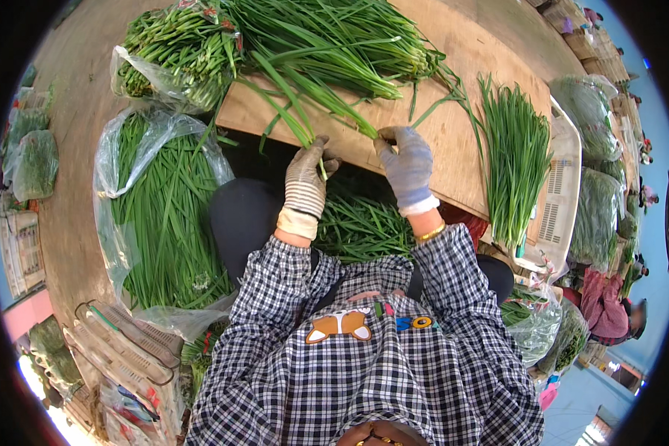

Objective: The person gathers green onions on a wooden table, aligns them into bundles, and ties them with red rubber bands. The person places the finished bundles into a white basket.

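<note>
My left hand (308, 173), in a striped knit glove, pinches a few garlic chive stalks (296, 127) near their cut ends. The blue-grey glove on my right hand (406, 161) has its thumb and fingertips on the pale base of another small bunch of chives (352, 116). Both bunches trail away from me over the near edge of a wooden board (451, 145). On the board beyond my hands lies a large heap of chives (334, 39). A separate sheaf of chives (515, 167) rests along the board's right side.
Left of my knee stands a clear plastic bag (108, 184) full of chives, with another bag of bundled stalks (178, 61) above it. Loose leaves (362, 226) fill my lap area. Plastic crates stand at right (560, 184) and lower left (128, 340). A person (607, 312) is at far right.
</note>
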Demonstrator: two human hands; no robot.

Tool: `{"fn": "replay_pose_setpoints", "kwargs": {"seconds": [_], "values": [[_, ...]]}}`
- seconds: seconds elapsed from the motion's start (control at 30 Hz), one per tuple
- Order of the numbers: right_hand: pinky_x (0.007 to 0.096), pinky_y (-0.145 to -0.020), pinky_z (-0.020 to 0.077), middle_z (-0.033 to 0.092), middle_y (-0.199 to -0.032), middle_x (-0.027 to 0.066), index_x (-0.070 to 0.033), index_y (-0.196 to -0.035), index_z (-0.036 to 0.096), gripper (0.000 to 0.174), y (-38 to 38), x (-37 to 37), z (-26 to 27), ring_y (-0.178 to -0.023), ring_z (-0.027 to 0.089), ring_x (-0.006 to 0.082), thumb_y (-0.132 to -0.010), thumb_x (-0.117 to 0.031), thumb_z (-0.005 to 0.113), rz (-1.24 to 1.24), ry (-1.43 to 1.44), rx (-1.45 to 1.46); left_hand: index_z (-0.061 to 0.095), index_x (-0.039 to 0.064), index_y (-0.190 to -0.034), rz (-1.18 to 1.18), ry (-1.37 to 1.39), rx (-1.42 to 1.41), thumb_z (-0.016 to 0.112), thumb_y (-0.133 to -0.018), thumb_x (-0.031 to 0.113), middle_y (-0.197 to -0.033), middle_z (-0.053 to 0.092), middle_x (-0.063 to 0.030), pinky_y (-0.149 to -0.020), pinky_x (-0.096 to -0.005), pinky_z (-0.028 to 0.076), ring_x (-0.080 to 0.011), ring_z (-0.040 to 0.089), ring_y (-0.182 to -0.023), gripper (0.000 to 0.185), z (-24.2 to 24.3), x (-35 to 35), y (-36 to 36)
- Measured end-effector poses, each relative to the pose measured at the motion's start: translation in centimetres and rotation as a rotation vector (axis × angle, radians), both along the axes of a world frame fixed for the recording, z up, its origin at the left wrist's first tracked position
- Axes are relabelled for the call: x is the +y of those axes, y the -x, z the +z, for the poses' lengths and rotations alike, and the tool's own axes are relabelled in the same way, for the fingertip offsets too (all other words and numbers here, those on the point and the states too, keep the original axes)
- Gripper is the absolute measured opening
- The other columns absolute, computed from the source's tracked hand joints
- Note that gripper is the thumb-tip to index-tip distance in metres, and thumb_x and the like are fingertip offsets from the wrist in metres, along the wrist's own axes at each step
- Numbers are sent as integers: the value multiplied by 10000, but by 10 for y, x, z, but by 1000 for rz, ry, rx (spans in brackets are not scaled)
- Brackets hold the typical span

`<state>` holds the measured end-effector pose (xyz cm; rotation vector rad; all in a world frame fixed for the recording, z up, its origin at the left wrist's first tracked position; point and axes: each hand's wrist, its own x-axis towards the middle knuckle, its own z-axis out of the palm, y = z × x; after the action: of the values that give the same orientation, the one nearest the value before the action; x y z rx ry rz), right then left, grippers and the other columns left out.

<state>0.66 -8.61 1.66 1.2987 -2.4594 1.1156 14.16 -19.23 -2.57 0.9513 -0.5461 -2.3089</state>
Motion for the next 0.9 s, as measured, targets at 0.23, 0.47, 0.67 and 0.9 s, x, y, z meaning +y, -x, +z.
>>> {"fn": "replay_pose_setpoints", "kwargs": {"seconds": [0.23, 0.47, 0.67, 0.9], "values": [[356, -610, 477, 619, -743, 99, -52, -800, 626, 138, -39, 10, 4, -678, 607, 273, -692, -51, 712, 72, 46, 54, 618, 22, -871, -163, 103, -231, 687, -829, 145, -605, 522, -3, -410, -219, 365, -76, 431, -452, 147, 15, 5, 9], [334, -656, 496, 661, -768, 120, -30, -830, 647, 120, -17, 17, -11, -713, 643, 238, -756, -120, 680, -134, 10, -341, 631, -10, -866, -183, 203, -412, 635, -807, 121, -585, 526, -33, -509, -281, 511, -107, 428, -408, 143, 14, 2, -12], [292, -652, 481, 663, -741, 72, -19, -853, 656, 150, -12, 22, -20, -656, 591, 149, -777, -146, 682, -223, 167, -646, 626, -10, -867, -296, 213, -431, 647, -810, 148, -546, 532, -43, -425, -241, 409, -121, 481, -419, 169, 13, 19, -38], [331, -610, 489, 621, -773, 110, -53, -829, 631, 127, -39, 27, -1, -693, 617, 265, -720, -54, 695, -12, 182, -40, 620, 3, -1059, -141, 253, -322, 654, -849, 180, -558, 510, -5, -406, -202, 380, -74, 421, -406, 277, 35, 21, -21]]}}
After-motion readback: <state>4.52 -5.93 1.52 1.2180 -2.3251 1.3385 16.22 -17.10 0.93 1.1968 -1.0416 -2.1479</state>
